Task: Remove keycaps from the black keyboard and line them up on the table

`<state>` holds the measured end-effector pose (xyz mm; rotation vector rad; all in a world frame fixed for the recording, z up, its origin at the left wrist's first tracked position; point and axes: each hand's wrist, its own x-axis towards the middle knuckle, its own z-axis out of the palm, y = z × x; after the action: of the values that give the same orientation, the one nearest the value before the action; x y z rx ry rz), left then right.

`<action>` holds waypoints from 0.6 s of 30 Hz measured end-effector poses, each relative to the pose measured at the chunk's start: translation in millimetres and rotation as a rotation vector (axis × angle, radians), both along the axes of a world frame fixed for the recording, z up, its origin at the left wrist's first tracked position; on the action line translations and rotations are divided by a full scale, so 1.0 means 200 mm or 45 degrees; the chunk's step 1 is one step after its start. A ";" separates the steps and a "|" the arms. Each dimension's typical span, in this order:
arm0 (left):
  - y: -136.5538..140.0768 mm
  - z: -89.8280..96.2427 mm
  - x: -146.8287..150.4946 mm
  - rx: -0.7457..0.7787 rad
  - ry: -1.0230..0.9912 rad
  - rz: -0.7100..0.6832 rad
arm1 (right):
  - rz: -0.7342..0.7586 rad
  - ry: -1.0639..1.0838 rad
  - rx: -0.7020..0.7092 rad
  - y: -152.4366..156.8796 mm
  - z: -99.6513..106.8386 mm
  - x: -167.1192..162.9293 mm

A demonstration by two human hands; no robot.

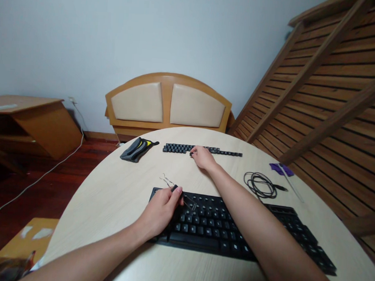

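My left hand [162,208] is closed around the dark handle of a wire keycap puller [174,187], whose thin metal wires stick out at both ends. It is above the upper left part of a black keyboard [197,241], where several key positions show bare switches without caps. My right hand [203,157] reaches farther out over the table and pinches a small black keycap [191,154] at the tabletop. Just behind it, loose black keycaps [177,148] stand in neat rows; my fingers hide part of these rows. My right forearm covers part of the keyboard.
A coiled black cable [260,185] lies right of my forearm, near a purple cloth [282,169] and a thin pale stick [291,183]. A grey and yellow pouch-like item [138,149] lies at the far left of the round table [109,186]. Wooden slats [330,102] lean at right.
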<state>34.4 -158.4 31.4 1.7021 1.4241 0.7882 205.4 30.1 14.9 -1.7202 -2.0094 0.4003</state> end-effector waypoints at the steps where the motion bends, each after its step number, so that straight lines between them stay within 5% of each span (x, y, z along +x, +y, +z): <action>1: 0.00 0.00 0.00 -0.004 -0.001 0.001 | -0.005 0.008 0.016 0.00 -0.02 0.00; 18: -0.01 -0.01 0.00 -0.002 -0.017 0.003 | 0.016 0.013 0.121 -0.01 -0.10 -0.03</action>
<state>34.3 -160.3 30.3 1.6914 1.4171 0.7981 200.3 28.4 -4.3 -1.6451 -2.0001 0.3121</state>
